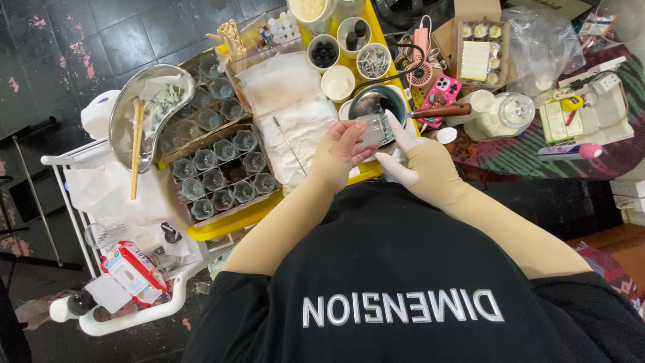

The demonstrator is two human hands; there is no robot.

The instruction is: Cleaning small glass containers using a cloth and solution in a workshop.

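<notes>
My left hand (349, 142) holds a small clear glass cup (371, 129) by its side, just above the yellow tray (232, 215). My right hand (411, 156), in a white glove with a tan sleeve, touches the cup's right side with the index finger raised. Right behind the cup sits a small dark pot (376, 102) with a wooden handle (440, 111) pointing right. White paper sheets (295, 114) with a thin metal stick (287, 142) lie left of my hands.
Cardboard boxes of several empty glass cups (218, 168) fill the tray's left. A metal kidney dish (144, 111) holds wooden sticks. Small bowls (338, 82), a pink phone (440, 91), a glass jar (514, 111) and a box of candles (478, 50) crowd the back and right.
</notes>
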